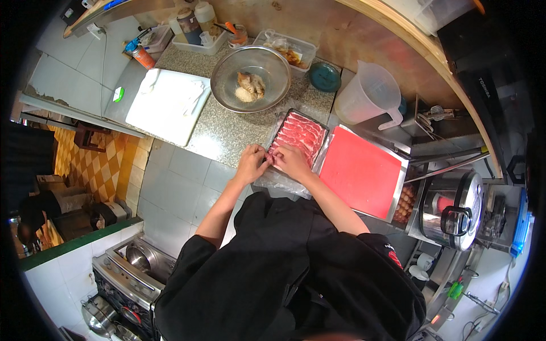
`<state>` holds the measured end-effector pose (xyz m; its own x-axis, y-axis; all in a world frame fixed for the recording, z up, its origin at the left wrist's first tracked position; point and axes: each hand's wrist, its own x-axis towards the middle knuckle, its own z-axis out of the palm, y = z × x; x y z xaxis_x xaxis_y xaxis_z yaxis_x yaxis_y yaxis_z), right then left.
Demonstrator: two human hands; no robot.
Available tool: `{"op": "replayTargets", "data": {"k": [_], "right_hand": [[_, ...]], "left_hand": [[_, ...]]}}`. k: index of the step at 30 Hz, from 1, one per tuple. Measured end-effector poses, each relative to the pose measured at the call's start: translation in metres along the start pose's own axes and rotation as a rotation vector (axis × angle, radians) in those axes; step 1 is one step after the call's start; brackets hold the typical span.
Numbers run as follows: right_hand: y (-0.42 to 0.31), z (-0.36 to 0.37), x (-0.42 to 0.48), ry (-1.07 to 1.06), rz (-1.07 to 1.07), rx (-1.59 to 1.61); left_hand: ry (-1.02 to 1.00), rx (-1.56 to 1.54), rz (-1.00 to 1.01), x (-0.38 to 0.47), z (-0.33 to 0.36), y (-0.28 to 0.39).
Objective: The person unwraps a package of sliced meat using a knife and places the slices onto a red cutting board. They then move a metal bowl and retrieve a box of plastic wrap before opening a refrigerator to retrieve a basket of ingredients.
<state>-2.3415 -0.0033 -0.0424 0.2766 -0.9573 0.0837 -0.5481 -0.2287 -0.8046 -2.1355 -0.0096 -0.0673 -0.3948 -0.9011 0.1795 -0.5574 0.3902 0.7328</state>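
A black tray of thinly sliced raw red meat (300, 134) lies near the counter's front edge, with clear plastic film (277, 182) under and around it. At the tray's near left corner my left hand (252, 164) and my right hand (291, 161) meet, fingertips close together. Both pinch a small piece of the meat between thumbs and fingers. My right hand covers part of the slices. Behind the tray, to the left, a large metal mesh strainer bowl (217, 91) holds brown and pale food pieces. A red cutting board (362, 170) lies just right of the tray.
A white cutting board (158, 113) lies on the left of the granite counter. Along the back stand sauce bottles (205, 18), a plastic container (310, 47), a teal dish (325, 77) and a large plastic measuring jug (369, 91). A big pressure cooker (448, 209) is at the right.
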Motion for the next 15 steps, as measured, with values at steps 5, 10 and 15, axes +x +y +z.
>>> {"op": "replayTargets", "data": {"k": [5, 10, 15], "right_hand": [[0.000, 0.001, -0.017, 0.025, 0.038, -0.035], [0.006, -0.016, -0.070, 0.159, 0.284, -0.319], [0.001, -0.027, -0.101, 0.183, 0.359, -0.356]], "left_hand": [[0.039, -0.094, -0.112, -0.003, 0.010, -0.010], [0.073, 0.109, -0.144, -0.005, -0.007, 0.011], [0.110, 0.252, 0.003, -0.002, -0.005, 0.027]]}}
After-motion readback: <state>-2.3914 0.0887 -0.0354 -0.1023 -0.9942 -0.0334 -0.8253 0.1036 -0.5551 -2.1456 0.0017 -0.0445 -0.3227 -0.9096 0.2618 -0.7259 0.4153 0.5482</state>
